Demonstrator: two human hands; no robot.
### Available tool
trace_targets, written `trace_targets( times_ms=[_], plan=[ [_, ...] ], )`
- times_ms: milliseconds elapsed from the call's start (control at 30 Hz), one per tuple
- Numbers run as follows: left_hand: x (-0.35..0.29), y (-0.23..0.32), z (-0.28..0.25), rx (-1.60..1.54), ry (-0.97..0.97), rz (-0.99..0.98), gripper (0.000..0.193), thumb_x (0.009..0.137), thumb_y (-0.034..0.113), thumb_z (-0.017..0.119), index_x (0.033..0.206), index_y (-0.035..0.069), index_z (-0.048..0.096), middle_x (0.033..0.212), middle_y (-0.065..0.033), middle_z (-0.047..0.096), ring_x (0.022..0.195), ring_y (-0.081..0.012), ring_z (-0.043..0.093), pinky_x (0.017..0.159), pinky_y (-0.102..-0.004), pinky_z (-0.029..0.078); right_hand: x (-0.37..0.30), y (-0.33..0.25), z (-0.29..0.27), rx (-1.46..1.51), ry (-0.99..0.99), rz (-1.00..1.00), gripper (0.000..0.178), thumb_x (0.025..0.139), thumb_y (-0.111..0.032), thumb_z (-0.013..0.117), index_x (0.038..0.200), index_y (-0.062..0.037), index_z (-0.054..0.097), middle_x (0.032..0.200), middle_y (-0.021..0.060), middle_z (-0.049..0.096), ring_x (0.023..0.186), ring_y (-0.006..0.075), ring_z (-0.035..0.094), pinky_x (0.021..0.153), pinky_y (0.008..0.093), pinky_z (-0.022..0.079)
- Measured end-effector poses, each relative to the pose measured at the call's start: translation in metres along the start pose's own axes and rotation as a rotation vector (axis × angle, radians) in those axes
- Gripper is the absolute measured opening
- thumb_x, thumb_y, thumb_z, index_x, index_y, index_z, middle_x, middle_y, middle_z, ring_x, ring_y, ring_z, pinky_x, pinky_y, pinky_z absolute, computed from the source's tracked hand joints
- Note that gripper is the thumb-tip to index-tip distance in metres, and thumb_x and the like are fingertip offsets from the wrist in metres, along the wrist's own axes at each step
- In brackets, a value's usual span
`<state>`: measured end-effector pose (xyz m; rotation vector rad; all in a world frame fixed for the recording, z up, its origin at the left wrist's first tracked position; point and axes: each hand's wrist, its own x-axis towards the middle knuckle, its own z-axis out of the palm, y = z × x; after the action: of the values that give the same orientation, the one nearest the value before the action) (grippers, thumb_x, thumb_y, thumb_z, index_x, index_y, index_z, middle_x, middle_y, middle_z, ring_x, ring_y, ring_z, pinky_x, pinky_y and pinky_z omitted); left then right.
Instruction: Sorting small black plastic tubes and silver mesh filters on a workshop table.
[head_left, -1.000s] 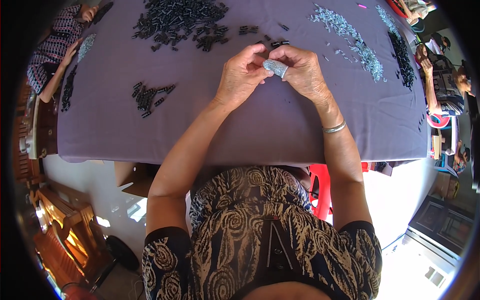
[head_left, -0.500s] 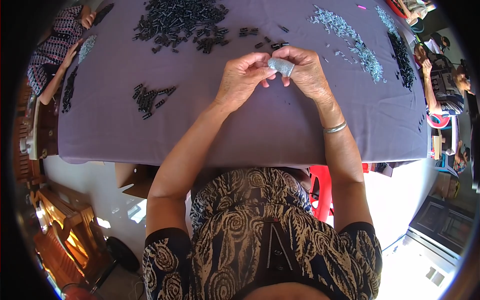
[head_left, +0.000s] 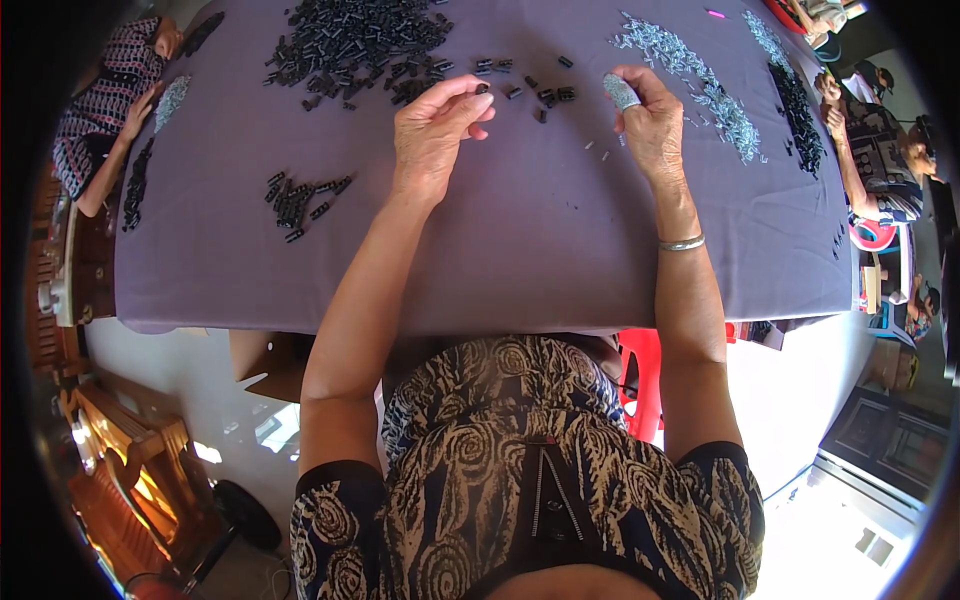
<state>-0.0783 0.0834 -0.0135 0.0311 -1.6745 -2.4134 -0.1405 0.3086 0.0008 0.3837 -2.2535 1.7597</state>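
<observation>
My left hand (head_left: 432, 135) is over the table with thumb and forefinger pinched on a small black cylindrical piece (head_left: 482, 89). To its right, my right hand (head_left: 655, 125) hangs beside the scattered clear pins (head_left: 675, 50), its fingers bent together. A grey wrap (head_left: 621, 92) covers one of its fingertips; whether anything small is in that grip is hidden. Several loose black pieces (head_left: 546, 97) lie between the hands. Beyond my left hand spreads a large heap of black pieces (head_left: 355, 40). Closer to me on the left sits a smaller black pile (head_left: 295, 203).
A purple cloth (head_left: 540, 270) covers the table. Another person's hand (head_left: 136, 115) rests at the left edge by small piles. On the right, another person's hands (head_left: 832, 105) are near black and clear piles (head_left: 797, 115). A red chair (head_left: 641, 380) stands below the table edge.
My hands were together at the middle and have moved apart, left hand leftward, right hand rightward and farther up. A black piece now shows in my left fingers.
</observation>
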Motion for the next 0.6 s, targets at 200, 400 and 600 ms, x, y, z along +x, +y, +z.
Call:
trace_targets(
  times_ms=[200,400,600],
  plan=[
    [0.002,-0.005,-0.001,0.056,0.024,-0.035,0.022,0.079,0.006,0.068,0.101,0.001,0.064,0.089,-0.0074,0.064,0.075,-0.0154,0.064,0.059,-0.0261,0.051,-0.011,-0.002,0.018,-0.231,-0.154,-0.211,0.011,0.081,-0.007,0.065,0.091,-0.005,0.064,0.081,0.0047,0.065,0.064,0.0116,0.059,0.058,0.0256,0.048],
    [-0.002,-0.008,0.004,0.078,-0.006,-0.075,0.022,0.08,0.005,0.068,0.1,0.0,0.064,0.087,-0.0078,0.064,0.074,-0.0157,0.064,0.058,-0.0257,0.052,-0.019,-0.01,0.036,-0.611,-0.238,-0.3,0.014,0.076,-0.015,0.068,0.084,-0.005,0.063,0.082,0.0069,0.061,0.08,0.0249,0.06,0.07,0.035,0.05],
    [-0.003,-0.009,0.006,0.075,-0.011,-0.081,0.022,0.08,0.005,0.067,0.101,0.0,0.064,0.087,-0.0078,0.064,0.074,-0.0153,0.063,0.059,-0.0257,0.052,-0.019,-0.012,0.045,-0.749,-0.3,-0.301,0.01,0.075,-0.01,0.065,0.083,-0.0038,0.063,0.083,0.0077,0.059,0.086,0.0282,0.059,0.072,0.0391,0.05]
  ],
)
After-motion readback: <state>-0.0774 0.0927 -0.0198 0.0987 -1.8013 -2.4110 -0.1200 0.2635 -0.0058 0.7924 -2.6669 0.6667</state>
